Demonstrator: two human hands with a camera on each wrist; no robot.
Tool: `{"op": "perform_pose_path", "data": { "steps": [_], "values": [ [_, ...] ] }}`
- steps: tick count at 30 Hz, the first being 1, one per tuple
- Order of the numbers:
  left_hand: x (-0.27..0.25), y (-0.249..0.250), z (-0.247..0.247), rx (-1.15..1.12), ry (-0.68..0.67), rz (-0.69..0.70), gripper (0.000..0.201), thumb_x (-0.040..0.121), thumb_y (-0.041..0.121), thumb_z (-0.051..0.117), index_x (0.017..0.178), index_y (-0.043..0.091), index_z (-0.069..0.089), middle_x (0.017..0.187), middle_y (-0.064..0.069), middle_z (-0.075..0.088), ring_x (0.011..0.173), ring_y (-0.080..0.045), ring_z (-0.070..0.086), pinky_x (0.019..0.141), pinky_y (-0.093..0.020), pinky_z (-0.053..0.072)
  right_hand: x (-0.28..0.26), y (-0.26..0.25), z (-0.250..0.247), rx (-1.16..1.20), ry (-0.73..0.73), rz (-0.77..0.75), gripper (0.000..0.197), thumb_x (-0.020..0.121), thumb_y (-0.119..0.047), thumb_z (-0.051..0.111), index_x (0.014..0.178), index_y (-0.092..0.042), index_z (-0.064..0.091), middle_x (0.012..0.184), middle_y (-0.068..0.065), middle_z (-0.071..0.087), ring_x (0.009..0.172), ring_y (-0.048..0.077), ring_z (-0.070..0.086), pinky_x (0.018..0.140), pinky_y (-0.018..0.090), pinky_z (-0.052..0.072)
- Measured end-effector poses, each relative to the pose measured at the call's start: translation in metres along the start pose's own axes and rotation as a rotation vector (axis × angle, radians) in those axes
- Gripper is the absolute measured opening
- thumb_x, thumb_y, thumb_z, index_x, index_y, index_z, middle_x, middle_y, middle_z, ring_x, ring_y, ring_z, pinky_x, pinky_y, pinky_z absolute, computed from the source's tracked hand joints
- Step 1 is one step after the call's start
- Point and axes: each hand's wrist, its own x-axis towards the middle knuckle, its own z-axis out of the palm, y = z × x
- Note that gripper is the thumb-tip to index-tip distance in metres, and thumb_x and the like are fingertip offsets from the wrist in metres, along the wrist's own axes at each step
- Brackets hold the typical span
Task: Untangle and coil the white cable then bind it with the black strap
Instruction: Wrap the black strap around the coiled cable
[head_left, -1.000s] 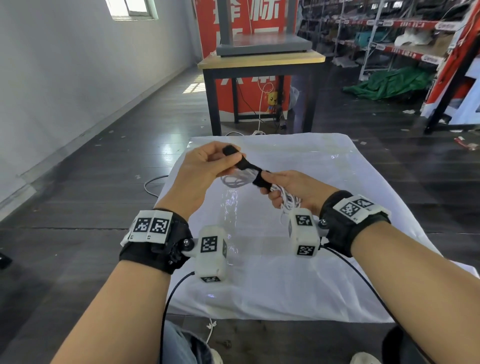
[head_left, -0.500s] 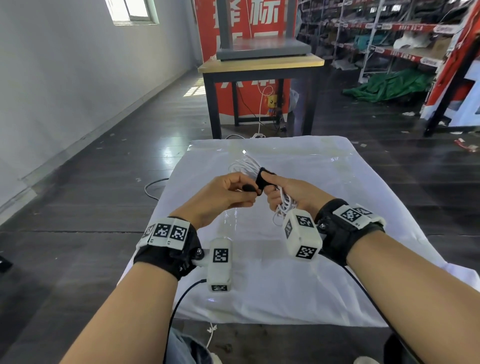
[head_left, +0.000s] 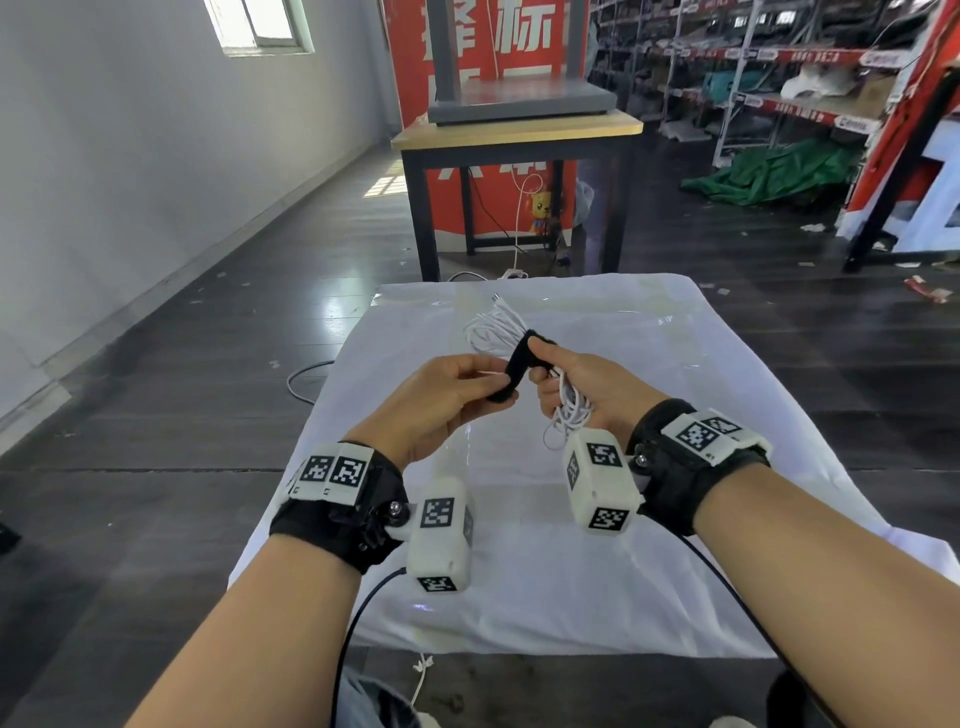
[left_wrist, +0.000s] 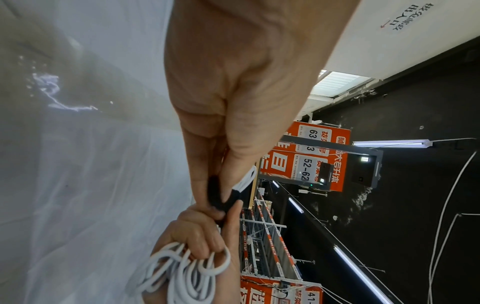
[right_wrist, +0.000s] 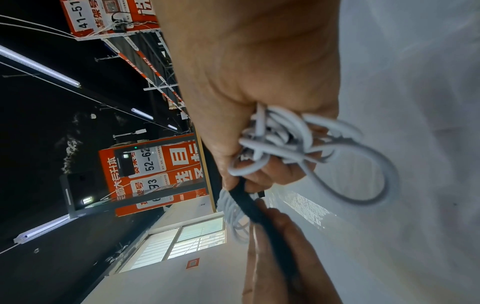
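Note:
My right hand (head_left: 576, 382) grips the coiled white cable (head_left: 493, 330) at its middle, above the white-covered table (head_left: 727, 415). Loops stick out beyond the hand towards the far side and hang below it near the wrist (head_left: 569, 421). The black strap (head_left: 517, 366) runs over the bundle under my right thumb. My left hand (head_left: 457, 387) pinches the strap's free end between thumb and fingers. In the left wrist view the strap (left_wrist: 215, 197) sits in that pinch, with cable loops (left_wrist: 187, 271) below. In the right wrist view the strap (right_wrist: 257, 207) crosses the cable (right_wrist: 285, 139).
A wooden-topped table (head_left: 519, 135) with a grey stand on it stands beyond the covered table. Shelving racks (head_left: 753, 78) and a green tarp (head_left: 774, 174) lie at the right. A loose cable (head_left: 306, 376) lies on the dark floor at the left.
The left hand brought the strap's free end down from high on the left and round the bundle towards me. Both hands dropped lower, and the far cable loops now show beyond them.

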Motion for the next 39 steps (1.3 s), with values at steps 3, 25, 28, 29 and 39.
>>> {"op": "perform_pose_path", "data": {
  "steps": [3, 25, 28, 29, 39],
  "values": [
    [-0.001, 0.001, 0.002, 0.041, -0.068, -0.020, 0.016, 0.090, -0.001, 0.058, 0.103, 0.001, 0.066, 0.090, -0.008, 0.073, 0.081, -0.014, 0.071, 0.075, -0.017, 0.055, 0.001, 0.002, 0.001, 0.024, 0.014, 0.023, 0.032, 0.094, -0.030, 0.056, 0.073, -0.008, 0.046, 0.039, 0.001, 0.044, 0.029, 0.008, 0.037, 0.033, 0.015, 0.034],
    [0.005, -0.013, -0.016, 0.264, 0.014, 0.206, 0.025, 0.089, 0.002, 0.062, 0.114, 0.004, 0.061, 0.105, -0.014, 0.068, 0.093, -0.017, 0.066, 0.087, -0.032, 0.054, -0.009, -0.002, 0.009, 0.042, -0.254, 0.191, 0.036, 0.094, -0.034, 0.052, 0.104, 0.001, 0.053, 0.076, 0.013, 0.062, 0.040, 0.005, 0.045, 0.036, 0.012, 0.040],
    [0.005, -0.010, -0.019, 0.292, 0.023, 0.179, 0.027, 0.088, 0.009, 0.064, 0.116, 0.009, 0.062, 0.108, -0.009, 0.069, 0.094, -0.012, 0.065, 0.078, -0.025, 0.051, -0.009, -0.002, 0.012, -0.028, -0.243, 0.115, 0.037, 0.094, -0.031, 0.055, 0.114, 0.001, 0.052, 0.081, 0.013, 0.061, 0.041, 0.005, 0.046, 0.036, 0.013, 0.041],
    [0.006, -0.009, -0.021, 0.281, 0.010, 0.163, 0.027, 0.088, 0.009, 0.064, 0.115, 0.008, 0.062, 0.108, -0.009, 0.070, 0.095, -0.011, 0.066, 0.075, -0.022, 0.051, -0.008, -0.001, 0.012, -0.051, -0.222, 0.076, 0.037, 0.093, -0.030, 0.057, 0.115, -0.001, 0.052, 0.081, 0.012, 0.060, 0.041, 0.006, 0.046, 0.036, 0.014, 0.040],
    [0.006, 0.008, -0.051, -0.093, 0.118, -0.366, 0.053, 0.093, 0.050, 0.049, 0.111, 0.002, 0.061, 0.100, -0.018, 0.069, 0.079, -0.027, 0.068, 0.062, -0.035, 0.059, -0.015, 0.002, 0.009, -0.622, -0.242, -0.187, 0.018, 0.093, -0.021, 0.059, 0.100, -0.004, 0.058, 0.092, 0.016, 0.067, 0.052, 0.012, 0.052, 0.046, 0.022, 0.041]
  ]
}}
